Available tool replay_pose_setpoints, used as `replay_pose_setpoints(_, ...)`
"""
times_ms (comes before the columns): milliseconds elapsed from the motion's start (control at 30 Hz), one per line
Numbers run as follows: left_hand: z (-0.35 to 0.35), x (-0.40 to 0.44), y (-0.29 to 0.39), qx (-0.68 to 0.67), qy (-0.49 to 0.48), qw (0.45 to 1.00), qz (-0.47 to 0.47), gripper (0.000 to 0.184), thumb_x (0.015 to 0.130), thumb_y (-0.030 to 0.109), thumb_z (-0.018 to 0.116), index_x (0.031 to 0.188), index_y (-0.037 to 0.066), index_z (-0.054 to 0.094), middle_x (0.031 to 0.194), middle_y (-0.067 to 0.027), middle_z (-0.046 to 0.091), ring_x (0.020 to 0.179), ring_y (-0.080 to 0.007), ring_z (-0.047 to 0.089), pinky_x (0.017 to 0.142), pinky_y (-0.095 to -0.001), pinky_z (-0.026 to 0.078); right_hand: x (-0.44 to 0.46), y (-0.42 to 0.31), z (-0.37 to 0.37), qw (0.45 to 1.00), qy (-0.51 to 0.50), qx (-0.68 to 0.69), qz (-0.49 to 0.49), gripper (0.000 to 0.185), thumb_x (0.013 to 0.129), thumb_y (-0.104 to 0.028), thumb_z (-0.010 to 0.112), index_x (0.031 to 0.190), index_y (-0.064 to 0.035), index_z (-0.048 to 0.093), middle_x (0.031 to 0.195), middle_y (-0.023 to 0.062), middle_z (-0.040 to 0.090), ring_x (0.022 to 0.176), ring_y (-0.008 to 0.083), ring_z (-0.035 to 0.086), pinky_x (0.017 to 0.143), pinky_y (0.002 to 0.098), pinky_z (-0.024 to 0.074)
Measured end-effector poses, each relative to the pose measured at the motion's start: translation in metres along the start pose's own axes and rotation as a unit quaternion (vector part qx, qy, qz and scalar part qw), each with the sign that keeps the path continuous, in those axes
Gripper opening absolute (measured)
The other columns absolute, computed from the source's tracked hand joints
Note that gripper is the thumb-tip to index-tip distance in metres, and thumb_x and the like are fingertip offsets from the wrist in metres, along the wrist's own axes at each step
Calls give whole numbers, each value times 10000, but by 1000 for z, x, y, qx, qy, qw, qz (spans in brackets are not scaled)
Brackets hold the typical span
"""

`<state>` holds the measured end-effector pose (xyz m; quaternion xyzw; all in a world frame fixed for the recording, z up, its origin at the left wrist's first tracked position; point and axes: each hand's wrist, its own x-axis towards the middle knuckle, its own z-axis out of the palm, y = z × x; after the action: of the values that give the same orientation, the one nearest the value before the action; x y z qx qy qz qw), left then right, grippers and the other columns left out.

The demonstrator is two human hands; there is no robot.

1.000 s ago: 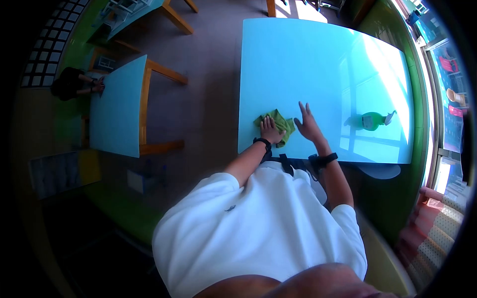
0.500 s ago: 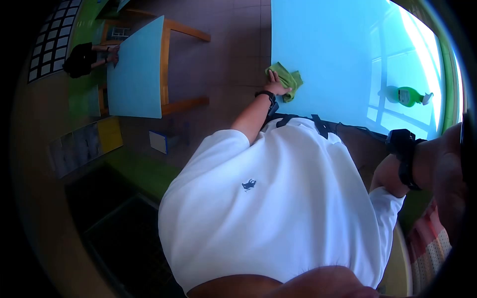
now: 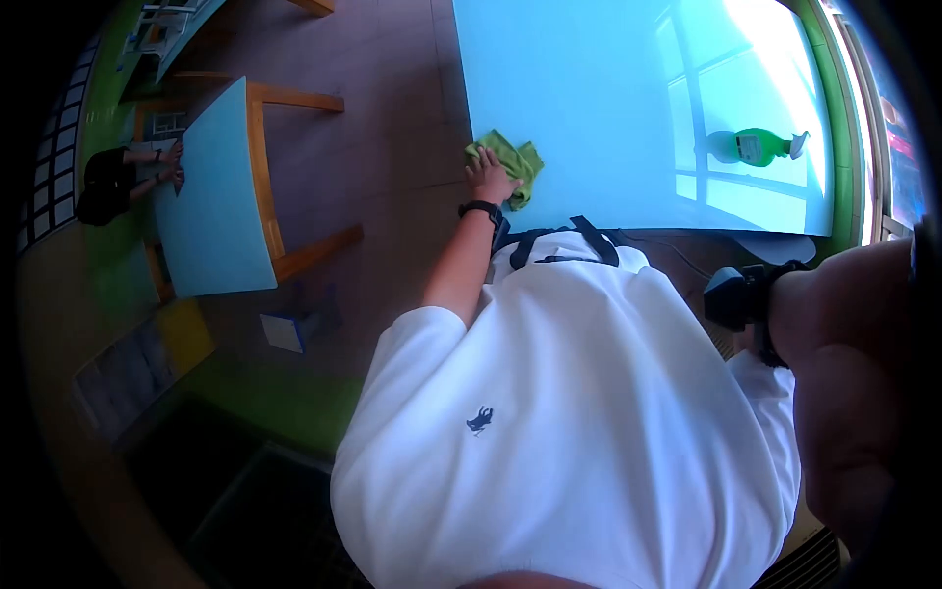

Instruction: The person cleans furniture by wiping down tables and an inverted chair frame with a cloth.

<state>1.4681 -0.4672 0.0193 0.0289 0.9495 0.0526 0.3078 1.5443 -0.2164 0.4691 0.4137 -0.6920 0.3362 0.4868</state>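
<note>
My left hand (image 3: pixel 491 179) lies on a crumpled green cloth (image 3: pixel 523 165), palm down with its fingers spread. Under the cloth is the near left corner of a large light-blue table (image 3: pixel 589 98). My right hand (image 3: pixel 852 393) is raised close to the camera at the right edge, dark and cut off by the frame, so its fingers cannot be made out. A black watch is on that wrist. Toward the table's right side, a green spray bottle (image 3: pixel 760 147) with a white nozzle appears on the glossy surface, far from both hands.
At the left, another person (image 3: pixel 110 187) rests both hands on a smaller table (image 3: pixel 211 196) with wooden legs. A small white board (image 3: pixel 283 332) is on the floor. Windows and a green wall edge (image 3: pixel 841 147) run along the right.
My right hand has left its place above the table and come up close to the camera. My left hand stays on the cloth, near the table's corner. The view has shifted.
</note>
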Motion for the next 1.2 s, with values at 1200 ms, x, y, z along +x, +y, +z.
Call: replay_pose_setpoints(1200,5,-49,25,-163,47,951,258,747,837,213,584,1437,-73,244,1550,-236,108,1397,-378,242,1145,-431,250,-324,41,146,728,-578,-6,369,533,859,-182,549,1355,-35,415,1408,193,423,1282,351,433,1049,446,370)
